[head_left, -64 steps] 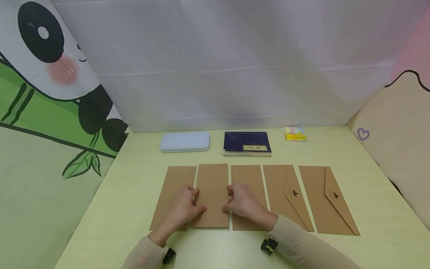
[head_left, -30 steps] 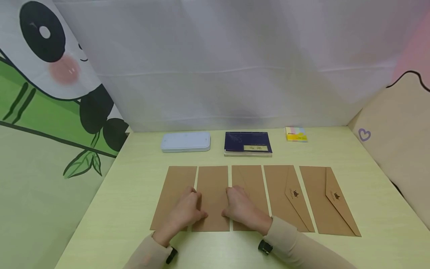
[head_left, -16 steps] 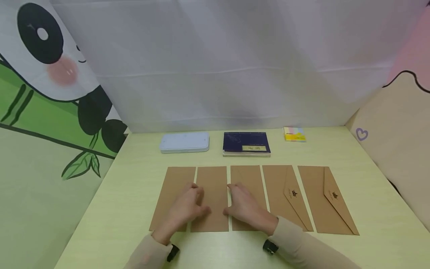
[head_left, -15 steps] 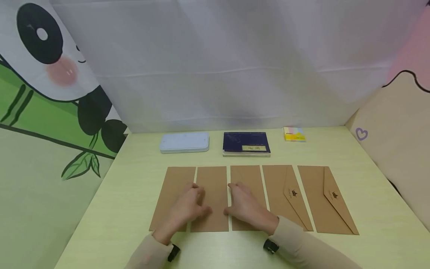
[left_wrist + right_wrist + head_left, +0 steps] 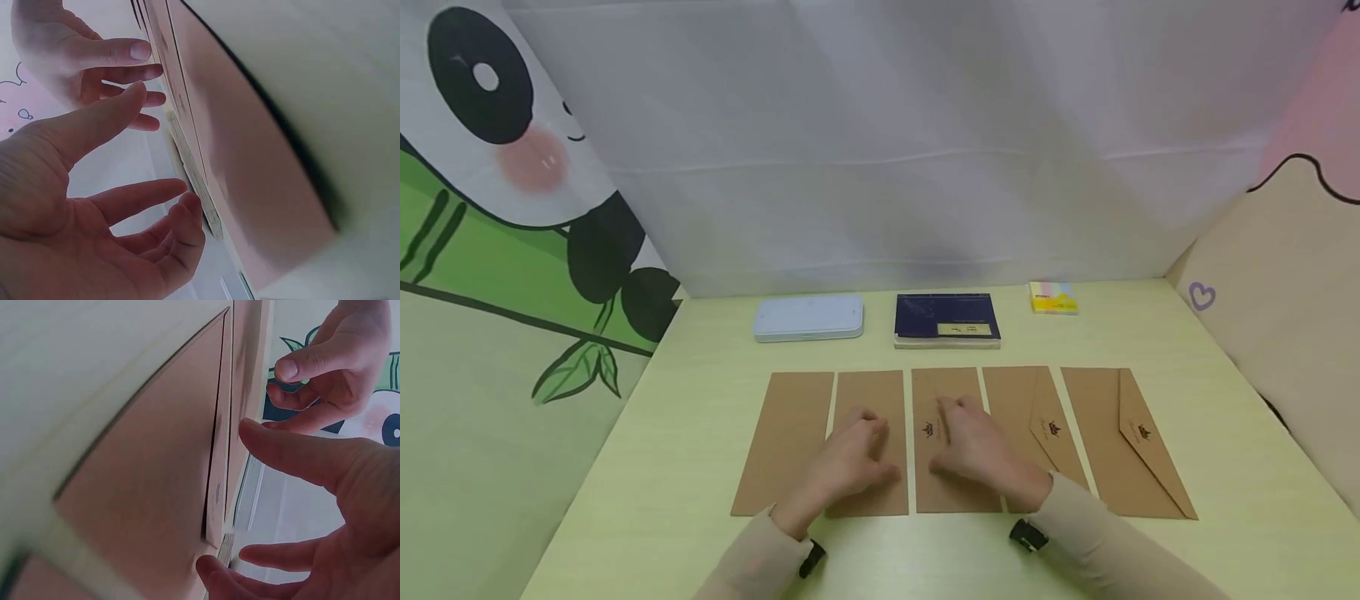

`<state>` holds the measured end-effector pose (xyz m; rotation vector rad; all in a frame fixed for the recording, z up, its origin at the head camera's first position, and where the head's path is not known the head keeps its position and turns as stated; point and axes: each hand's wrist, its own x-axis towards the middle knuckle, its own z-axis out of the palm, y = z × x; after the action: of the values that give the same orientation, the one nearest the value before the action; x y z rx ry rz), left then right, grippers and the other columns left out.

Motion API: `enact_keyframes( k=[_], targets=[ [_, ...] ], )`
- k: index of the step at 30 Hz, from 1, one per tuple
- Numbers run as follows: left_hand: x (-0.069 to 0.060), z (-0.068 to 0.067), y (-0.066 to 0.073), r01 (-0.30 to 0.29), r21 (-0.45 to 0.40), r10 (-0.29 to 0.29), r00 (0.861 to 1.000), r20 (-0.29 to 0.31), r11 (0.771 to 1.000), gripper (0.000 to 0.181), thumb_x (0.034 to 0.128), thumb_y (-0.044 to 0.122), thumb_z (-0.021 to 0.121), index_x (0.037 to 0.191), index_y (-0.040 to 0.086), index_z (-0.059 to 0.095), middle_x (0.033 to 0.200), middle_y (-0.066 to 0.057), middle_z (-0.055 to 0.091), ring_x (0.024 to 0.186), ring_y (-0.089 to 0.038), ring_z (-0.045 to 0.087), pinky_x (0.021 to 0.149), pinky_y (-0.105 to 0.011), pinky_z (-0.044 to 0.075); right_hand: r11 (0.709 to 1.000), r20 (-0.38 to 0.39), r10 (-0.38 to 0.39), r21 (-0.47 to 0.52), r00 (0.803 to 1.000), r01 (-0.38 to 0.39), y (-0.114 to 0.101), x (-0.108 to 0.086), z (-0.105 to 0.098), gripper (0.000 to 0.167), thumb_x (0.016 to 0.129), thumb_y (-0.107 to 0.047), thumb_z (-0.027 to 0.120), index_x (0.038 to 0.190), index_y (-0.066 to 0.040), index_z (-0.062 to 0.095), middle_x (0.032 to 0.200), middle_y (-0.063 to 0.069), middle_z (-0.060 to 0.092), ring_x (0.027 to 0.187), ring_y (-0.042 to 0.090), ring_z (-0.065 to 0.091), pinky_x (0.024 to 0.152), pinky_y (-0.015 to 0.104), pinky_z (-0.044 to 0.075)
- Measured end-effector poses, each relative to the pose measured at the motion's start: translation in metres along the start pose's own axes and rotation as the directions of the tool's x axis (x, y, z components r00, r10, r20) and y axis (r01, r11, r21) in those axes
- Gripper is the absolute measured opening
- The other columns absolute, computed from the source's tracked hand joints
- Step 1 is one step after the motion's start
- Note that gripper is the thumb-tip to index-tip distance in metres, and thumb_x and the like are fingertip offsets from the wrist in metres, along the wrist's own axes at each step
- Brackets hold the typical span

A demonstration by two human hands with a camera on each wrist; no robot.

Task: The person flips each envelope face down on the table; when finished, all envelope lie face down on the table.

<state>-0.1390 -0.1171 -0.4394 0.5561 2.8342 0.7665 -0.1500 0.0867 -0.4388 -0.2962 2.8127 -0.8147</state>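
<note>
Several brown paper envelopes lie side by side in a row on the table. My left hand hovers over the second envelope from the left, thumb and fingers apart, holding nothing. Over the middle envelope is my right hand, also spread and without a grip; a small crown print shows beside its fingers. The fourth envelope and the rightmost one have angled flaps with crown prints, while the leftmost looks plain. In the left wrist view, a gap separates my left hand from the paper.
Behind the row lie a pale blue case, a dark blue notebook and a small yellow pack. A white cloth hangs along the table's back edge, with cartoon-printed panels at both sides.
Both hands have shifted right, uncovering the leftmost envelope. The second envelope, slightly raised between the hands earlier, lies flat. The middle envelope's crown print has come into view.
</note>
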Motion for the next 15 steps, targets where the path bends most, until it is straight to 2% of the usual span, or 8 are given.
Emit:
enact_keyframes(
  k=[8, 15],
  targets=[
    [0.015, 0.006, 0.01, -0.048, 0.029, 0.049, 0.999, -0.018, 0.998, 0.065, 0.0692, 0.03, 0.085, 0.12, -0.004, 0.063, 0.12, -0.013, 0.055, 0.109, -0.03, 0.051, 0.093, -0.04, 0.04, 0.998, -0.016, 0.055, 0.001, 0.998, -0.055, 0.016, 0.001, -0.006, 0.099, 0.058, -0.022, 0.09, 0.141, -0.003, 0.04, 0.128, 0.021, 0.047, 0.103, 0.032, 0.05, 0.087, 0.048, 0.044],
    [0.022, 0.013, 0.012, -0.04, 0.036, 0.04, 0.999, -0.002, 0.999, 0.067, 0.0662, 0.031, 0.086, 0.119, -0.003, 0.063, 0.118, -0.01, 0.055, 0.106, -0.025, 0.054, 0.091, -0.036, 0.042, 0.993, 0.002, 0.12, 0.022, 0.993, -0.12, 0.025, 0.004, -0.012, 0.105, 0.056, -0.02, 0.091, 0.144, -0.003, 0.037, 0.132, 0.024, 0.045, 0.111, 0.037, 0.048, 0.09, 0.051, 0.042]
  ],
)
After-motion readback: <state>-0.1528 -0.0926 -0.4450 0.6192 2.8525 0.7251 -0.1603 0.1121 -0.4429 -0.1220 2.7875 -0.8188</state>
